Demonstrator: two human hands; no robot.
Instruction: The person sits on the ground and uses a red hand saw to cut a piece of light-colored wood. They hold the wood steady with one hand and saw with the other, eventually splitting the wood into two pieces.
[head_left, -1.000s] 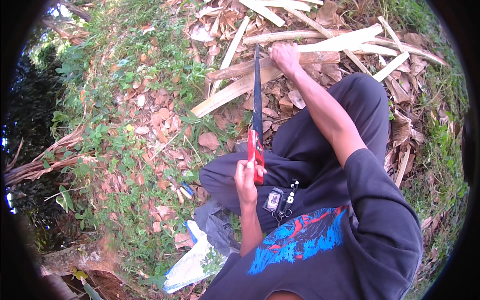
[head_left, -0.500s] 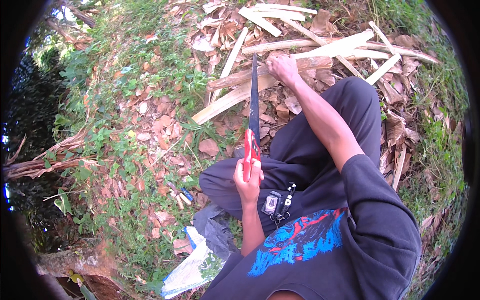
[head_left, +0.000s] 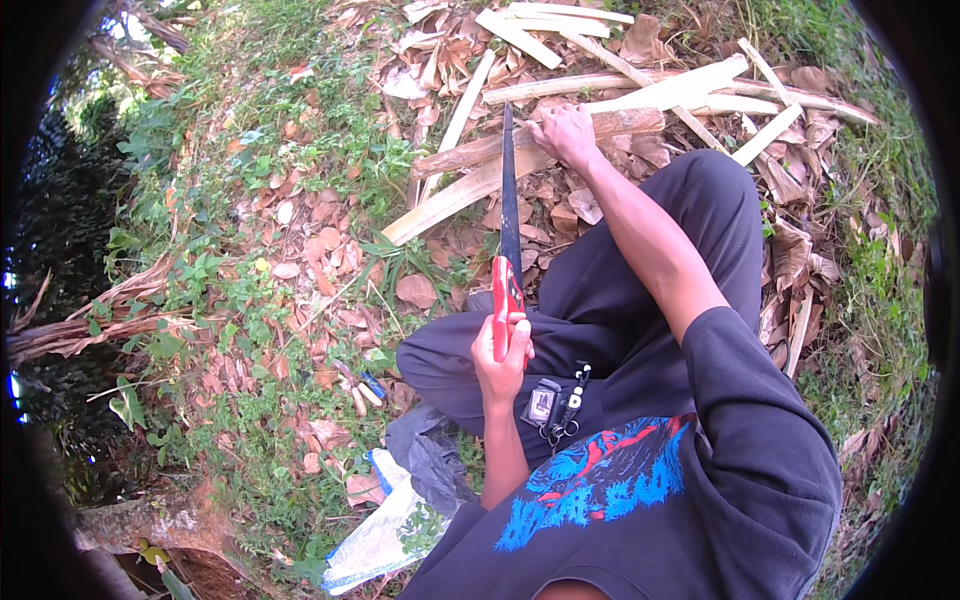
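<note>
My left hand (head_left: 500, 365), low in the middle, is closed around the red handle of a handsaw (head_left: 509, 200). The dark, narrow blade points away from me and crosses a brown, bark-covered stick (head_left: 460, 160). To the right of the blade, my right hand (head_left: 565, 135) grips this stick from above; some of its fingers are hidden. Beneath the stick, a pale split length of wood (head_left: 440, 215) slants toward the lower left. Whether the saw teeth have cut into the bark cannot be made out.
Several pale split sticks (head_left: 690, 90) lie crossed over dry leaves at the far right. My bent legs (head_left: 690, 215) are close under my right forearm. Small tools (head_left: 365, 390) rest on the grass to the left, near a white sack (head_left: 385, 530). A keyring (head_left: 560, 405) lies on my lap.
The saw has slid slightly away from me, its tip now a little farther out. My right hand has shifted very slightly on the stick.
</note>
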